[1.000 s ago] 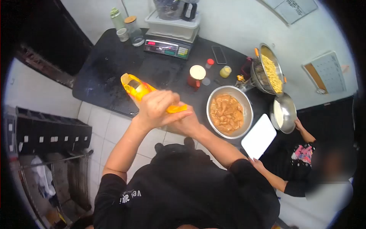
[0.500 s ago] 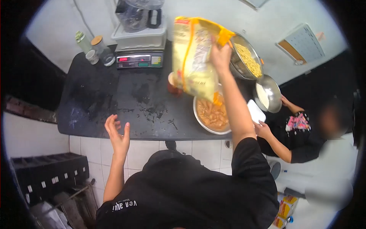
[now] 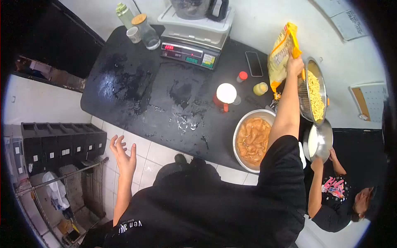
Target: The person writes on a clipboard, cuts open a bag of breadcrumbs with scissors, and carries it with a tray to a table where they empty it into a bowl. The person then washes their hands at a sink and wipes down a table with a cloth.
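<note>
My right hand [image 3: 295, 66] grips the top of a yellow plastic bag [image 3: 280, 60], which is upright at the back of the black table by the wall. My right forearm reaches past a large bowl [image 3: 237, 155] of raw meat pieces in orange-brown sauce [image 3: 253, 140]. Off the table's front edge, my left hand [image 3: 124, 157] hangs in the air, fingers apart, holding nothing. Close to the bag are a dark phone [image 3: 254, 64], a red-lidded shaker [image 3: 242, 76], a small yellowish jar [image 3: 260, 88] and a metal colander [image 3: 305, 97] of pale yellow strips [image 3: 316, 99].
A red jug with a white top [image 3: 226, 94] stands left of the meat bowl. Further left are a digital scale [image 3: 186, 54] bearing a plastic bin [image 3: 194, 32], a glass carafe [image 3: 148, 35], a cup and a bottle. At right, a co-worker holds a metal bowl [image 3: 326, 138] containing something white.
My right hand has carried the bag from over the meat bowl to the back right, uncovering the phone and jars. My view has swung. The co-worker's nearer hand has moved to the metal bowl.
</note>
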{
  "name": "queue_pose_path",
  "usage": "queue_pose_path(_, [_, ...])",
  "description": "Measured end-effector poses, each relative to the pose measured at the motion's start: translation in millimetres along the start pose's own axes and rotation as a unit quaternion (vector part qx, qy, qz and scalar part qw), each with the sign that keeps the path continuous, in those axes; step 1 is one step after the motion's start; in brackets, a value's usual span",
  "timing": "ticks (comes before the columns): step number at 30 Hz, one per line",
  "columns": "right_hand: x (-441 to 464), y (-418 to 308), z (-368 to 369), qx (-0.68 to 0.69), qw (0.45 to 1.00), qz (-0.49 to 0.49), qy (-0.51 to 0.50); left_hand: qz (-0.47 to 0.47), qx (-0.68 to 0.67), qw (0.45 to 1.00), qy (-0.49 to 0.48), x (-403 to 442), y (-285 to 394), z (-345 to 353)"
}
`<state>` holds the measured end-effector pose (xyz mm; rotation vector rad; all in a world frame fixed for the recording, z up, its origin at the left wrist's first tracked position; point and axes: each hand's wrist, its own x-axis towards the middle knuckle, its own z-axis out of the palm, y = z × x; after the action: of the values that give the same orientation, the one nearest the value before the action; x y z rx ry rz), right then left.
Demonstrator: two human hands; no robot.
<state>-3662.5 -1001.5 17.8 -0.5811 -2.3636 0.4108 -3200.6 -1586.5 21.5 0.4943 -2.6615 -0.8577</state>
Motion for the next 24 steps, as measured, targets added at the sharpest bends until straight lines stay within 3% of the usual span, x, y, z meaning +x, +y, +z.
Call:
queue_pose_path(2, [-20.0,-3.7,-11.1,0.008,0.997,0.051,-0.053,-0.012,0.009,1.000,-0.013,-4.7,-2.8,5.9])
queue_pose_path(5, [-21.8,7.1,8.1,0.018,0.999,0.035,0.020,-0.015,0.002,0.999,-0.044,-6.2,3.6,18.0])
queue_pose_path(6, [-27.0,-3.8,-7.2,0.003,0.998,0.045,-0.033,-0.005,0.000,0.999,-0.051,-5.0,3.8,24.5])
queue_pose_path(10, [-45.9,-20.0,-31.9,-0.021,0.997,0.065,-0.047,0.026,-0.011,0.997,-0.077,11.3,26.5,43.3])
queue_pose_path(14, [-81.8,-18.2,-56.0,0.007,0.999,-0.032,-0.024,0.100,-0.034,0.990,-0.093,28.2,47.2,66.6])
queue_pose_path(16, [-122.3,-32.7,-98.2,0.095,0.991,-0.080,-0.042,0.101,-0.046,0.986,-0.126,32.1,63.7,74.7])
queue_pose_path(17, [-144.1,-26.2,-97.9,0.148,0.975,-0.158,0.053,0.092,-0.052,0.983,-0.150,33.1,71.7,80.3])
queue_pose_path(18, [-171.5,-30.2,-113.0,0.252,0.963,-0.042,-0.086,0.101,-0.054,0.980,-0.162,34.0,77.8,88.4])
queue_pose_path(19, [-202.6,-27.7,-115.8,0.234,0.954,0.037,-0.184,0.113,-0.066,0.976,-0.176,35.9,84.7,99.1])
queue_pose_path(20, [-241.6,-30.0,-124.4,0.342,0.925,-0.017,-0.163,0.125,-0.078,0.970,-0.192,38.5,92.2,108.6])
queue_pose_path(21, [-273.5,-34.2,-135.7,0.357,0.906,0.007,-0.229,0.133,-0.077,0.966,-0.208,42.9,102.6,119.4])
queue_pose_path(22, [-297.6,-43.7,-153.2,0.279,0.908,0.017,-0.312,0.150,-0.098,0.960,-0.214,50.7,115.2,131.1])
queue_pose_path(23, [-327.7,-35.9,-144.3,0.289,0.899,-0.019,-0.328,0.166,-0.120,0.954,-0.218,60.7,127.3,145.7])
queue_pose_path(24, [-352.3,-33.2,-135.8,0.321,0.906,-0.077,-0.266,0.175,-0.120,0.950,-0.229,73.1,138.7,161.0])
